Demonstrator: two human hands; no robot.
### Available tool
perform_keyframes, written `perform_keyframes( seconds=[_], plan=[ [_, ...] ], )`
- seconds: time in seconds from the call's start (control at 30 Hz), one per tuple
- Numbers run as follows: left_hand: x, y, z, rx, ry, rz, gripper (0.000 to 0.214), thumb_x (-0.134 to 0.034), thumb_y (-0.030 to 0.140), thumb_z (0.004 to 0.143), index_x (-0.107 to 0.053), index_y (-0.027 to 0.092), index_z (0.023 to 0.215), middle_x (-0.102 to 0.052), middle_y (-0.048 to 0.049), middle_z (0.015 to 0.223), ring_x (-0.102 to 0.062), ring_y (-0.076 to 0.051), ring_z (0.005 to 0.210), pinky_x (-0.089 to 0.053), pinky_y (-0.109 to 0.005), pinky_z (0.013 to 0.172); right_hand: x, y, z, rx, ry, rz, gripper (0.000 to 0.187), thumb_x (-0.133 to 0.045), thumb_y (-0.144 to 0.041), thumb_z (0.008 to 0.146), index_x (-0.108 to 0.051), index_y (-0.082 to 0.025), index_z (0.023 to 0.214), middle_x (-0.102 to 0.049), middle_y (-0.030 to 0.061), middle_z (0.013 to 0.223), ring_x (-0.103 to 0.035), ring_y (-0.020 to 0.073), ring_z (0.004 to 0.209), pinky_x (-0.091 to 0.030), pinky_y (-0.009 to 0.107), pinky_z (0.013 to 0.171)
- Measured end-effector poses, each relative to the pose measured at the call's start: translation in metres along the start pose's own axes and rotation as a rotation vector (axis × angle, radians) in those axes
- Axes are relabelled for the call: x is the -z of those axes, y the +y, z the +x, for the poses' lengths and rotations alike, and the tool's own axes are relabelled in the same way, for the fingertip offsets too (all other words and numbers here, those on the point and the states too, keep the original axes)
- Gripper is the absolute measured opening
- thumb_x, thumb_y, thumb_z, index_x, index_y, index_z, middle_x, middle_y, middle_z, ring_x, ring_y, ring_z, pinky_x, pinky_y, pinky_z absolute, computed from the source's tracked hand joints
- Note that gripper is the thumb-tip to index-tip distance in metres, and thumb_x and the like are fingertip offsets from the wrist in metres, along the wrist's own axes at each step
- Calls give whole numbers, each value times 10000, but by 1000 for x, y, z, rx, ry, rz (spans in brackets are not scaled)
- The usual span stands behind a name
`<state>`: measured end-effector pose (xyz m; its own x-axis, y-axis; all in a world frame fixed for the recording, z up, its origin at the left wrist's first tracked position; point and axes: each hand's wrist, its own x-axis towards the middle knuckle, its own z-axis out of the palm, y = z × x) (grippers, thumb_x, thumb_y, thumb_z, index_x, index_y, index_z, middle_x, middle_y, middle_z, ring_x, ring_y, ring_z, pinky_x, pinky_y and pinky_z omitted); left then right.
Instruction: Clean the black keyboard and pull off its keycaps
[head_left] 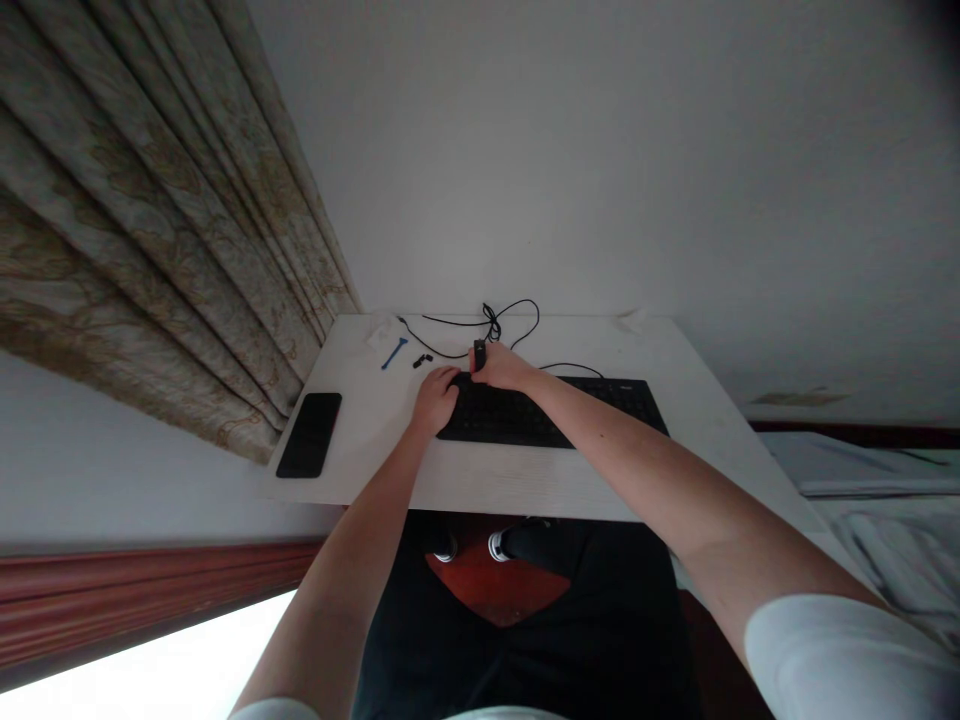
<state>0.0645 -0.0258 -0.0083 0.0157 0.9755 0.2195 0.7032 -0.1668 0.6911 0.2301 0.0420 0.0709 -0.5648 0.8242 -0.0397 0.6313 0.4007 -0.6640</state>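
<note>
At the keyboard [510, 418], left hand [436, 401] half-open on its edge, right hand [500, 367] closed around a black object [480, 352].

From above the lap [615, 620], the head camera looks forward and down. The surface [495, 485] lies well below, the wall [525, 150] ahead.

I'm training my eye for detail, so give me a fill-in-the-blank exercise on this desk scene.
1. The left hand touches the ____.
2. The right hand grips an object coloured ____.
3. The phone lies to the ____ of both hands.
4. The thin stick on the desk is coloured ____.

Missing words: keyboard; black; left; blue.
</note>
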Motion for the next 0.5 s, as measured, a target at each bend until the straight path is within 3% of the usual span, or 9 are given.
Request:
perform_keyframes(
  seconds=[0.27,0.5],
  plan=[
    [1,1,-1,1,2,-7,474,-414,139,870,-676,182,1262,-627,-73,1376,-525,-230,1326,-369,-425,1202,-4,12,-2,-123,53,245,183,-681,-23,657,-582,-176,641,-584,-29,492,-560,114,459,-431,205,471],
    [0,0,-1,20,8,-2,472,-421,152,870,-678,203,1263,-642,-63,1357,-525,-235,1326,-369,-452,1198,-1,28,-3,-163,118,421,172,-705,-43,676,-595,-174,692,-633,-25,541,-615,123,499,-504,208,516]
  ],
)
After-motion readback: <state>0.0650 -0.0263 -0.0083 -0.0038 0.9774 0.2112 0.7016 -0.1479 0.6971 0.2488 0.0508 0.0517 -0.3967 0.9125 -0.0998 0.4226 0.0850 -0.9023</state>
